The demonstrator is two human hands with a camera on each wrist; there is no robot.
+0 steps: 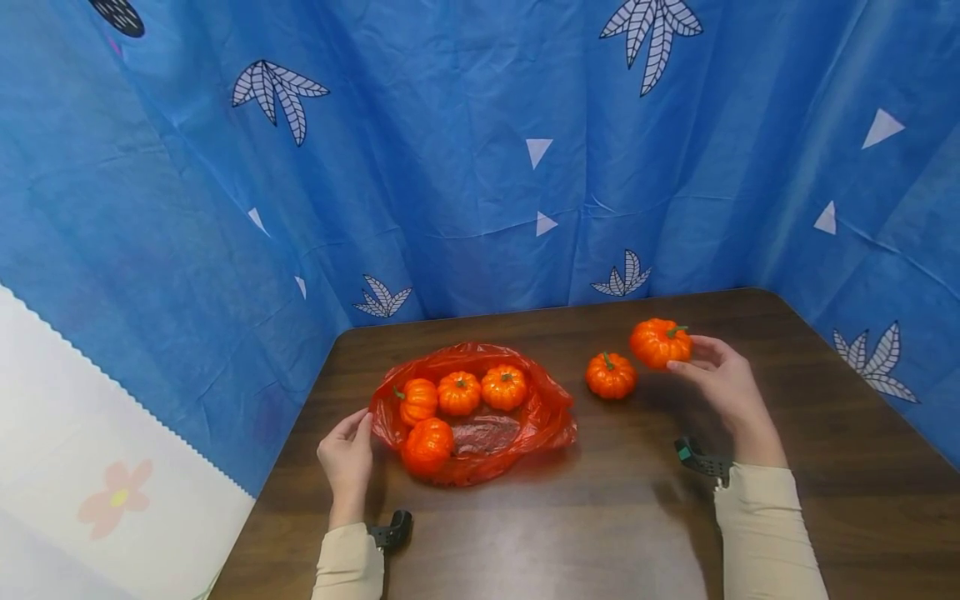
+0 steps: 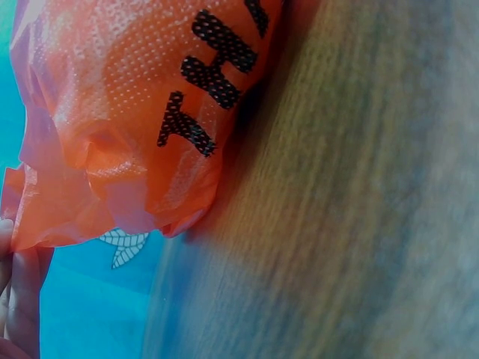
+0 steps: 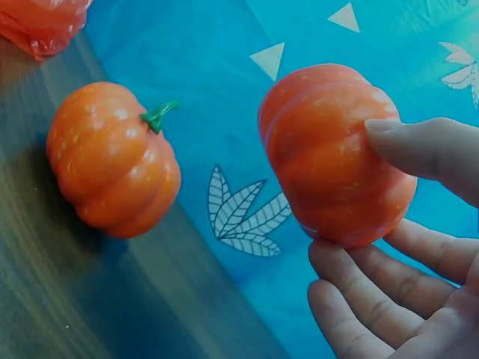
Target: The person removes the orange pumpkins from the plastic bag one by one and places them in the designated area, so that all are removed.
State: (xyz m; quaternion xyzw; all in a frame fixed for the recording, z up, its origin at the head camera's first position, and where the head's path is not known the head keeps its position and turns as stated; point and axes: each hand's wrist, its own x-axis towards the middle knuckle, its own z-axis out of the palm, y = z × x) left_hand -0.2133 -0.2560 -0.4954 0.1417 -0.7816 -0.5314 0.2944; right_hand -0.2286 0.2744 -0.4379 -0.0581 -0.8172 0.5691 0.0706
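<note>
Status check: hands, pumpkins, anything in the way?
Left hand pinching edge of red bag. Right hand holding a pumpkin. Four pumpkins inside bag. In the way, maybe: loose pumpkin on table, between bag and held one.

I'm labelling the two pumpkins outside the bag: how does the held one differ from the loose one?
The held pumpkin is in the right hand, above the table; the loose pumpkin rests on it. In the head view, the held pumpkin's stem points right; the loose pumpkin's stem points up. Both are orange, ribbed and green-stemmed.
</note>
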